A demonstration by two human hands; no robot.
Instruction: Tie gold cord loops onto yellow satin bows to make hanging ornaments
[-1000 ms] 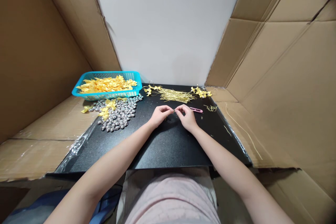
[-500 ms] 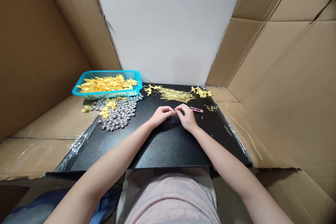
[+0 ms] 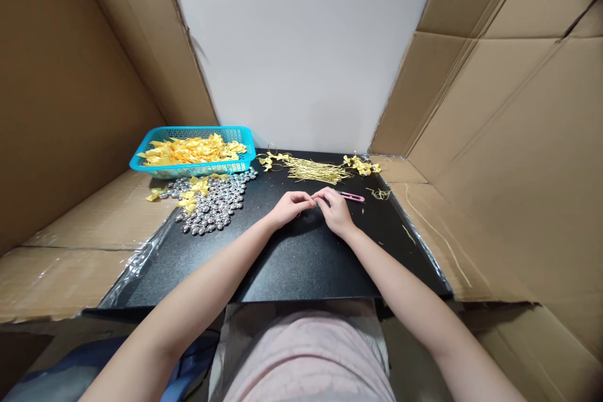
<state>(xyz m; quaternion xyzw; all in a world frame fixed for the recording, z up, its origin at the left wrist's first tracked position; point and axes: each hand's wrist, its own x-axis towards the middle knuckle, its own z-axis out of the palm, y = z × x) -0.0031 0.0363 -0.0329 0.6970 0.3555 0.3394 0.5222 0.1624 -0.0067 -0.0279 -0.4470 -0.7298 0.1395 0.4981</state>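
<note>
My left hand (image 3: 287,208) and my right hand (image 3: 336,210) meet fingertip to fingertip over the middle of the black mat (image 3: 292,264). Both pinch a tiny item between them, too small to name. A heap of silver bells (image 3: 211,204) lies to the left of my left hand, with a few yellow bows (image 3: 193,191) on top. A bundle of gold cords (image 3: 313,171) lies just beyond my hands. Pink snips (image 3: 351,196) rest beside my right hand.
A turquoise basket (image 3: 188,171) full of yellow ribbon bows stands at the back left. More yellow bows (image 3: 362,166) lie at the back right. Cardboard walls (image 3: 494,138) enclose both sides, and a white wall closes the back.
The fingertips of both hands have drawn closer together and shifted slightly. Nothing else on the mat has moved.
</note>
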